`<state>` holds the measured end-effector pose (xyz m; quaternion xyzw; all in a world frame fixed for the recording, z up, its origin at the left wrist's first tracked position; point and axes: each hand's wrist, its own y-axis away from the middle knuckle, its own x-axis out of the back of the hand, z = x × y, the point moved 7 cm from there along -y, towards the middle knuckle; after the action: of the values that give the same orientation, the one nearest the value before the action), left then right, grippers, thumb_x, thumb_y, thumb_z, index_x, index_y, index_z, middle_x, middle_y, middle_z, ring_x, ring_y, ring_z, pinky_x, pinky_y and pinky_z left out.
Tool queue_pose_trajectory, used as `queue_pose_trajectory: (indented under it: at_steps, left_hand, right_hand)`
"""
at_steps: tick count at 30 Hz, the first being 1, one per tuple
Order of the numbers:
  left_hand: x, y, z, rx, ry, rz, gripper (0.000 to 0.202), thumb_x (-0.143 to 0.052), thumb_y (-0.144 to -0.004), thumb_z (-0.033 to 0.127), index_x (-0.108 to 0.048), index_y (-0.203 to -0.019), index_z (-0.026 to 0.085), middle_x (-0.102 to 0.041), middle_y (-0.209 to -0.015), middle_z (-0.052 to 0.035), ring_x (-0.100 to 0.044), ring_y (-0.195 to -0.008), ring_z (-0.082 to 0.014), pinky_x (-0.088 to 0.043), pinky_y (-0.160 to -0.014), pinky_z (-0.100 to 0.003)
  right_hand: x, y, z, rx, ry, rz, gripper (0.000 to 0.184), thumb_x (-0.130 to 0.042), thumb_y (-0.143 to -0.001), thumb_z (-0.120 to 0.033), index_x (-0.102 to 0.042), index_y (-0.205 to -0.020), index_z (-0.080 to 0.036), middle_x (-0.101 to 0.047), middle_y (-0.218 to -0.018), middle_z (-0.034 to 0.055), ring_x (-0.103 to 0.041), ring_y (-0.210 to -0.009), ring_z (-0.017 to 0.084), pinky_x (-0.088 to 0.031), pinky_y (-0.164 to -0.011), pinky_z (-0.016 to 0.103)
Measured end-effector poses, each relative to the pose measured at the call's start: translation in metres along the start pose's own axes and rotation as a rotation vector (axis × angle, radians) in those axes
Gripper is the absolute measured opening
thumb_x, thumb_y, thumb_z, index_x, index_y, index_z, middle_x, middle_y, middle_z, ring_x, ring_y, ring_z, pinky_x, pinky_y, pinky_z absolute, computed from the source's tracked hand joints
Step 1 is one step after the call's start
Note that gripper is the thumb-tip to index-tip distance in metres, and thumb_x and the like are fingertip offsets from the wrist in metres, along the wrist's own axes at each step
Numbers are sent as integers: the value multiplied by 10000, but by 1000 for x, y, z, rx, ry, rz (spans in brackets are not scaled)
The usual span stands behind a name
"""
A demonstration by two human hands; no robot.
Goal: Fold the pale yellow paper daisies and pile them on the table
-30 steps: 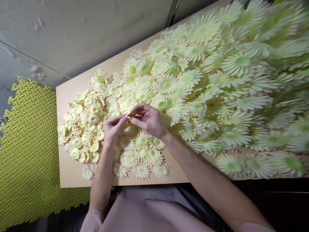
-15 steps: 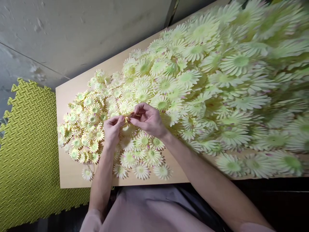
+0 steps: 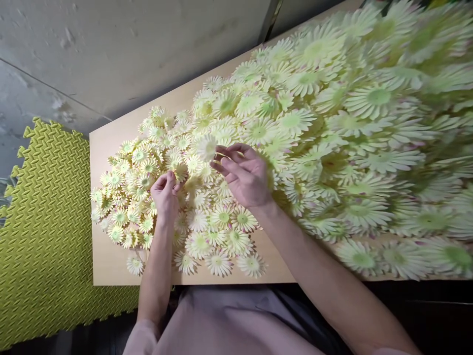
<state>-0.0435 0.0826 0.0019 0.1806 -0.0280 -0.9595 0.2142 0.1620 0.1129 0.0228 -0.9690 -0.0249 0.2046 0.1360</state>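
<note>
My left hand is closed, thumb against the fingers, at the left pile. A small cream artificial flower head shows at its fingertips; the pinched part is hidden. To the right and higher, my right hand has its fingers loosely bent, palm partly visible. At its fingertips is a pale, slightly blurred flower head, raised over the pile. Beneath both hands lie many cream petal flower heads with greenish centres, some purple-tipped.
Larger flower heads are heaped across the right of the wooden board. Smaller ones cluster at its left. A yellow-green foam mat stands left of the board. A grey wall runs behind.
My hands, together over the pile before, have come apart. The right moved up and right with a pale flower head at its fingertips; the left shifted slightly left. The view shifted a little.
</note>
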Motion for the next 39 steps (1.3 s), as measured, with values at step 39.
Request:
queue_pose_trajectory:
  at_steps: [39]
  left_hand:
    - [-17,13,-6,67,69,-34,464,-856,-608,492,-542,-592,152,-415,-580,73,-404,-485,-20,-456,-492,-152]
  right_hand:
    - [-26,17,21,-320,-165,-193,74,-695,-821,-252,-687,-798,-182,-653,-607,-20,-600,-473,106,-526,-444,233]
